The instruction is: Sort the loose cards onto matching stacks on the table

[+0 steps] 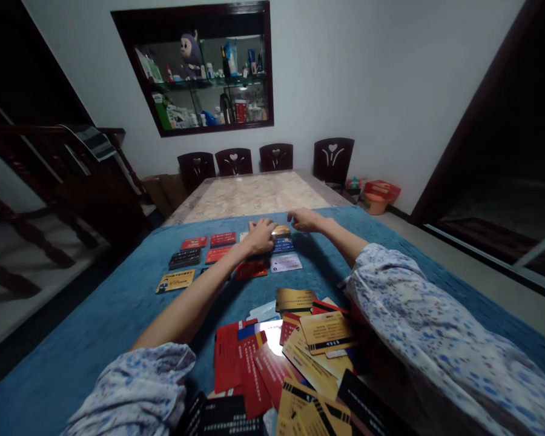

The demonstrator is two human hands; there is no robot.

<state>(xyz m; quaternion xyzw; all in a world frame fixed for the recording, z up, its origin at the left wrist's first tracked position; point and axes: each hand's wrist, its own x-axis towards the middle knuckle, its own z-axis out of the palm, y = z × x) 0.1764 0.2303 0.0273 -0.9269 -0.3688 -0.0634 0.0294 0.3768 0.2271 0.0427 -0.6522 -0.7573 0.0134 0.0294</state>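
My left hand [260,236] reaches over the back row of laid-out cards, palm down and fingers apart. Its fingertips are at the left edge of a gold card [281,230]; whether they press on it is hard to see. Just right of that card, my right hand [306,220] is held with the index finger pointing down and the others loosely bent, nothing visible in it. Below the gold card lie blue cards [283,244] and a pale lilac card [286,263]. A red card [251,270] sits under my left wrist, partly covered.
Nearest me is a loose heap of red cards [228,357], gold cards [327,332] and black cards [229,418]. Left in the rows are a black stack [184,258] and a yellow VIP card [176,281]. A blue cloth [113,303] covers the table's near part; chairs [276,157] stand beyond.
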